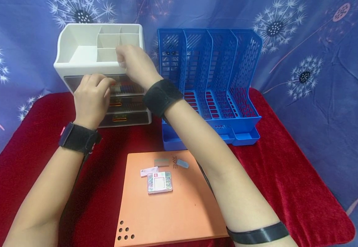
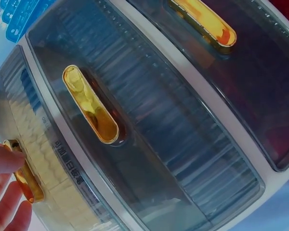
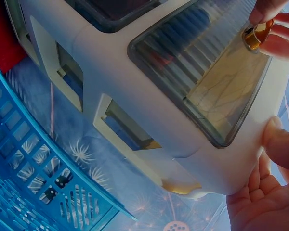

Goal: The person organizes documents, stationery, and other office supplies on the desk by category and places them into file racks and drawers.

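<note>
Two hands are busy at the white desktop organizer [image 1: 74,58], which stands at the far left of the red-covered tabletop [image 1: 27,164], just beside the blue file rack [image 1: 216,79]. The left hand [image 1: 91,99] has its fingers [image 2: 5,161] pinched on the gold handle [image 2: 24,175] of the top drawer [image 1: 126,85], the highest of three smoky see-through drawers. The right hand [image 1: 135,63] is curled over the organizer's top front edge, thumb [image 3: 282,144] pressed to the white shell, so its grip is closed on the body itself.

That division of labour looks sensible to me: one hand steadies, the other works the drawer. To do it well, I'd judge the pull should run straight toward the person, level with the drawer's track, not upward, since the light plastic case could tip or slide on the cloth. The bracing hand should press down and back rather than merely rest. Something colourful lies in that top drawer; what exactly, I cannot tell.

Nearer, an orange board [image 1: 166,209] lies flat with a small box of coloured clips [image 1: 159,181], a pale blue eraser [image 1: 182,163] and a little white label [image 1: 149,171] on it, well apart from both hands.
</note>
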Tool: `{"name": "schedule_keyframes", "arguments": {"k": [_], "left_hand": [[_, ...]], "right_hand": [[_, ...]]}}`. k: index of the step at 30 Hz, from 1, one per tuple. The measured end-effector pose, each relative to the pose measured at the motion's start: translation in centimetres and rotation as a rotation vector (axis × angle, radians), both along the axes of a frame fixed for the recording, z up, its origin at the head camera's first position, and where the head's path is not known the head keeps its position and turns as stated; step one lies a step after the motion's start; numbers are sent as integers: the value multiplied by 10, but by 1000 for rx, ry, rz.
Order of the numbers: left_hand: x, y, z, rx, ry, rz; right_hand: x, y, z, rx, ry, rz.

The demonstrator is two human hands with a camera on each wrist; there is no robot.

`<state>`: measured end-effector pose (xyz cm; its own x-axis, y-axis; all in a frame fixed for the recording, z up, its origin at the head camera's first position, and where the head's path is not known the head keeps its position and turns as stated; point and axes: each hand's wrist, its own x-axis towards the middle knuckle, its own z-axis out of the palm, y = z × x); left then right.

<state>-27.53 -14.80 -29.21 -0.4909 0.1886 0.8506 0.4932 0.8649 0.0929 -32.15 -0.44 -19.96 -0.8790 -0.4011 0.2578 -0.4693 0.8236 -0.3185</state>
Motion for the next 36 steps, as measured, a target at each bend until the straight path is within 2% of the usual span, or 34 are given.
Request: {"name": "schedule_keyframes", "arguments": {"k": [10, 19, 26, 32, 36], "left_hand": [[1, -3, 1, -24, -20, 8], [15, -1, 1, -31, 11, -8], [22, 0, -11, -60, 11, -29], [21, -3, -22, -95, -13, -21], [18, -4, -31, -75, -20, -18]], "right_hand": [[0, 0, 0, 10, 9, -3], [0, 0, 0, 1, -6, -3], [1, 1, -1, 4, 6, 8], [1, 1, 0, 9, 4, 4], [1, 1, 0, -5, -9, 0]]}}
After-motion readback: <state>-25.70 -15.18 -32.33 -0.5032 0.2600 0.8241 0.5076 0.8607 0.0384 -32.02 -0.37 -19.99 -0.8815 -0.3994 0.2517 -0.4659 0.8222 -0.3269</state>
